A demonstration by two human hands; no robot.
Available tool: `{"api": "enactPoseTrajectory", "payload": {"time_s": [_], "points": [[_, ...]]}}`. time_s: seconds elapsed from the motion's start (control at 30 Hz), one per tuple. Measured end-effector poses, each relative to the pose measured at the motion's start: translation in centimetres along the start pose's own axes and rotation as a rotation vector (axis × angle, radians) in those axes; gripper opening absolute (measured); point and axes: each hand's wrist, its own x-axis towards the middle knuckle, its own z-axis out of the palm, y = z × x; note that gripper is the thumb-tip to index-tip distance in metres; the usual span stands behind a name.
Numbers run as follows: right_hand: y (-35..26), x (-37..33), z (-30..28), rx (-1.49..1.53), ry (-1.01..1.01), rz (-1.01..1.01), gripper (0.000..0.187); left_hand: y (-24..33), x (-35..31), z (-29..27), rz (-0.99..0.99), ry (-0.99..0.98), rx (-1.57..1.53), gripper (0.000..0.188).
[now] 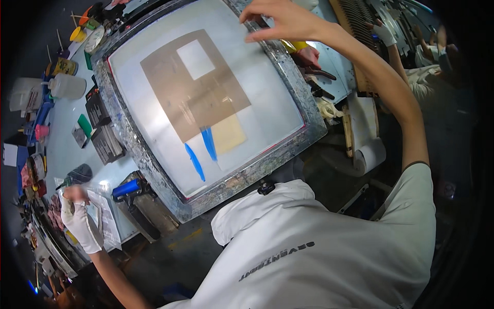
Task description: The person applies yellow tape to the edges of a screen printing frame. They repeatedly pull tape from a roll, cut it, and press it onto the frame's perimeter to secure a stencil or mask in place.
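Observation:
A large ink-spattered screen frame (303, 87) lies tilted before me, with pale translucent mesh stretched across it. On the mesh shows a tan panel (175, 98) with a pale rectangular window (195, 59). Two blue strips (208, 143) and a pale yellow patch (230, 135) lie at its near edge. My bare right hand (275, 20) is over the frame's far right edge, thumb and fingers apart. At lower left, my left hand (82, 221), in a white fingerless-looking glove, has its fingers curled together beside clear plastic film (105, 216); what they hold is unclear.
A blue-topped tool (127, 190) and dark boxes (105, 143) stand left of the frame. Farther left are a white plastic bottle (68, 86) and a yellow cup (77, 34). A paper roll (370, 155) sits at right. Other people work at far right.

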Motion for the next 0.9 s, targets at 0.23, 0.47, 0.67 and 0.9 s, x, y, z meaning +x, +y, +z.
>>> {"api": "enactPoseTrajectory", "payload": {"time_s": [0.23, 0.47, 0.67, 0.9], "points": [[1.6, 5.7, 3.3, 0.893, -0.004, 0.220, 0.019, 1.7, -4.6, -1.9, 0.003, 0.231, -0.081, 0.016], [2.8, 19.6, 9.7, 1.975, -0.118, 0.433, 0.019, 6.8, -17.6, 11.0, -0.507, -0.034, -0.737, 0.038], [-1.3, 27.8, 14.1, 1.489, 0.047, 0.196, 0.020, 7.1, -21.3, 19.7, -0.814, -0.229, -1.084, 0.044], [-6.2, 25.2, 12.0, 0.963, 0.252, 0.076, 0.018, 7.3, -20.6, 19.8, -0.864, -0.239, -0.947, 0.052]]}}
